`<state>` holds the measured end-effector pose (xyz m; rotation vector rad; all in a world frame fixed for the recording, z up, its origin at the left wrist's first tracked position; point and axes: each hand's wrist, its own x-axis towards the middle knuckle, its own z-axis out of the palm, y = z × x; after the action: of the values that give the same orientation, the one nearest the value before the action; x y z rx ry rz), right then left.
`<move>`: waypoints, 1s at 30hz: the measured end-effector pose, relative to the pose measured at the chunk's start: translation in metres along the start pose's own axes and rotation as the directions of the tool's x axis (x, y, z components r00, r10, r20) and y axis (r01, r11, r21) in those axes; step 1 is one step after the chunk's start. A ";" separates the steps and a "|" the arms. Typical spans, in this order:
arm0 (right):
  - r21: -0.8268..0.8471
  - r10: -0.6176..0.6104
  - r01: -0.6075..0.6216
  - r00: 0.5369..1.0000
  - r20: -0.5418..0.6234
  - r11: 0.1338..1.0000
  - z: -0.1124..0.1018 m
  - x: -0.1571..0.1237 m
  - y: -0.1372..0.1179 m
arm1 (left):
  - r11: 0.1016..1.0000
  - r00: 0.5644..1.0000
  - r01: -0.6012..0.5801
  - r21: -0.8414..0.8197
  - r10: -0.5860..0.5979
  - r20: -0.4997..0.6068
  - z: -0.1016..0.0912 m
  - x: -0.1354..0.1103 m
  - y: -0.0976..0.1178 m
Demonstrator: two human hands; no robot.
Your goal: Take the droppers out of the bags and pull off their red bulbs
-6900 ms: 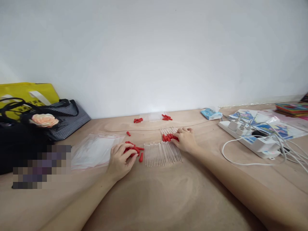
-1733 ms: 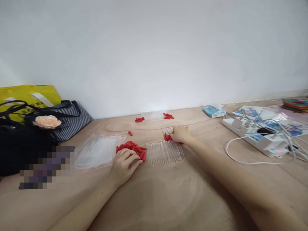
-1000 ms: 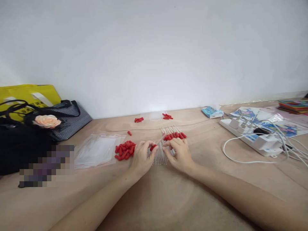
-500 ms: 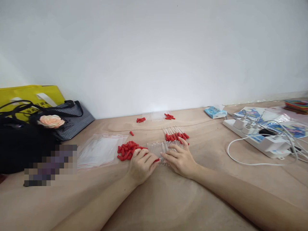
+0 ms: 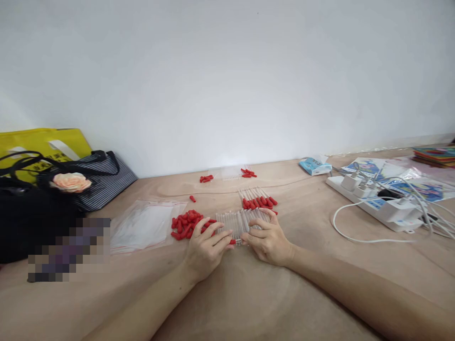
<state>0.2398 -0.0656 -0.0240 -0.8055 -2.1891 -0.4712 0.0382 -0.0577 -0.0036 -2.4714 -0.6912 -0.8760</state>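
Note:
In the head view, my left hand [image 5: 208, 248] is closed at its fingertips on a red rubber dropper bulb [image 5: 232, 241]. The bulb meets the end of a clear glass dropper tube [image 5: 239, 242], pinched by my right hand [image 5: 270, 241], whose fingers partly hide it. Just beyond both hands lies a row of clear glass tubes [image 5: 227, 221] side by side. A pile of loose red bulbs [image 5: 185, 222] touches the left side of my left hand. Behind my right hand, several droppers with red bulbs fitted [image 5: 261, 202] lie in a row, bulbs towards me.
Clear zip bags [image 5: 145, 227] lie left of the bulb pile, and a single bulb [image 5: 192, 199] lies behind it. Bags [image 5: 71, 182] stand far left. At right are a power strip [image 5: 377, 203] with cables and a blue tissue pack [image 5: 314, 166].
My left fingers have spread and lifted slightly around the bulb, and more of the tube row shows between my hands. The view has shifted a little.

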 end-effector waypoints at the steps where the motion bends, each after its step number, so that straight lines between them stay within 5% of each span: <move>1: 0.007 -0.005 0.005 1.000 -0.003 1.000 0.000 0.000 0.000 | 1.000 1.000 -0.005 -0.005 0.005 0.000 -0.002 -0.001 0.000; 5: 0.012 0.036 -0.036 0.999 -0.026 0.999 -0.006 -0.005 0.006 | 1.000 0.999 0.000 -0.002 0.000 -0.033 -0.010 -0.007 -0.010; 9: -0.037 0.182 -0.183 0.983 -0.028 0.982 -0.013 -0.009 0.016 | 0.991 0.987 0.124 -0.048 -0.128 -0.097 -0.012 -0.016 -0.021; 13: -0.091 0.285 -0.286 0.958 -0.024 0.954 -0.012 -0.006 0.020 | 0.944 0.961 0.261 -0.201 -0.274 -0.043 -0.007 -0.012 -0.022; 20: -0.145 0.437 -0.429 0.899 0.034 0.892 -0.014 -0.013 0.035 | 0.884 0.897 0.433 -0.175 -0.441 -0.010 -0.010 -0.002 -0.043; 22: -0.156 0.424 -0.419 0.906 0.000 0.895 -0.014 -0.016 0.040 | 0.843 0.857 0.513 -0.161 -0.513 0.048 -0.014 -0.001 -0.056; 27: -0.183 0.337 -0.340 0.940 -0.047 0.922 -0.007 -0.016 0.041 | 0.667 0.663 0.741 -0.075 -0.711 0.236 -0.020 0.004 -0.089; 30: -0.216 0.319 -0.314 0.948 -0.011 0.925 -0.004 -0.014 0.038 | 0.628 0.611 0.775 -0.070 -0.719 0.331 -0.019 0.007 -0.107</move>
<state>0.2742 -0.0454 -0.0288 -1.2650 -1.9991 -0.5408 -0.0276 0.0185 0.0383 -2.4807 -1.9441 -0.9017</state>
